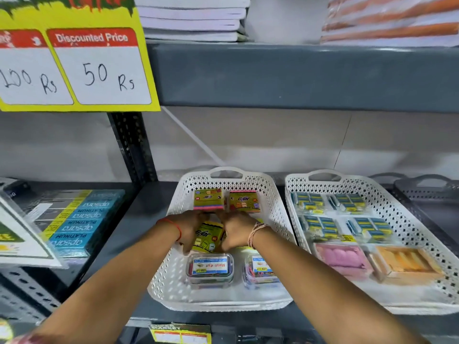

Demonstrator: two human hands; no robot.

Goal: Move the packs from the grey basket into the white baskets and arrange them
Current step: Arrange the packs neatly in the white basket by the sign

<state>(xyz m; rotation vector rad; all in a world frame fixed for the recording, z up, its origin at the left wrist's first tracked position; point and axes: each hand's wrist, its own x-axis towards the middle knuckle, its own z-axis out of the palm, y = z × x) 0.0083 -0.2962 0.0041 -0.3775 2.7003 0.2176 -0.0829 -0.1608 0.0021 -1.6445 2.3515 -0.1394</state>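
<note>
Packs of yellow sticky notes lie in the left white basket on the shelf: two at its back, one yellow pack mid-basket clasped between my left hand and right hand. Two clear clip boxes sit nearer me. Beside it, the right white basket holds more packs.

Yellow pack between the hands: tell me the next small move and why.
Probably lower the yellow pack flat into the left white basket, just in front of the two packs at the back. Both hands, left hand and right hand, hold it tilted there, and that middle row looks open behind the clear clip boxes.
</note>
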